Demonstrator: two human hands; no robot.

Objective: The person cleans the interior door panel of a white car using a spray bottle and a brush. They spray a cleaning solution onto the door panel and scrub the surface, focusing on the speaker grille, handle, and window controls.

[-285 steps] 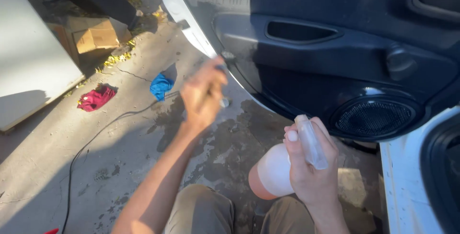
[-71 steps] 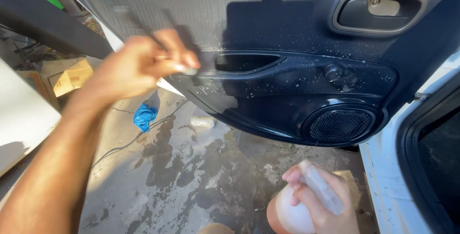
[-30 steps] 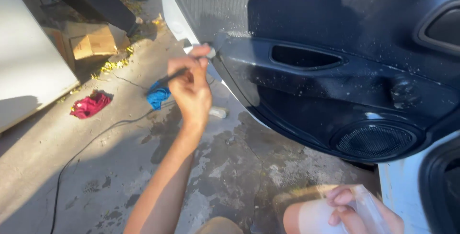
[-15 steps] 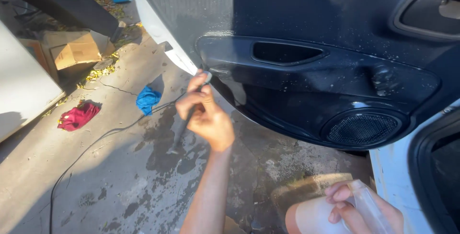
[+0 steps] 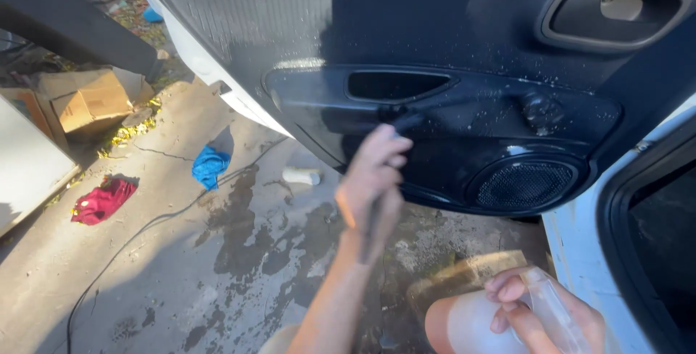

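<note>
Far left, on the concrete floor (image 5: 145, 267): a red rag (image 5: 101, 200), a cardboard box (image 5: 90, 100) behind it, a blue cloth (image 5: 209, 166), and a thin dark cable (image 5: 145, 227) trailing across the ground. Wet patches darken the concrete toward the middle, with a small pale object (image 5: 301, 175) lying just beside them.

Centre: the left hand (image 5: 371, 180) is closed around a dark detailing brush (image 5: 403, 122), blurred with motion. The brush tip sits at the armrest pull pocket (image 5: 395, 85) of the open car door panel (image 5: 435, 49). The panel's lower plastic shows droplets and a wet sheen.

Right of the brush: a round knob (image 5: 542, 111), then the speaker grille (image 5: 523, 183), and the interior door handle recess (image 5: 616, 9) higher up.

Lower right: the right hand (image 5: 540, 310) grips a translucent spray bottle (image 5: 478, 325), fingers wrapped at the trigger neck, held low and well apart from the panel.

Risks, as judged: liquid could run down into the speaker grille, since it lies below the wetted area. Wet concrete underfoot could cause a slip. The cable could snag a foot. A loose hold on the brush could let it drop to the dirty floor and pick up grit that would scratch the plastic.
</note>
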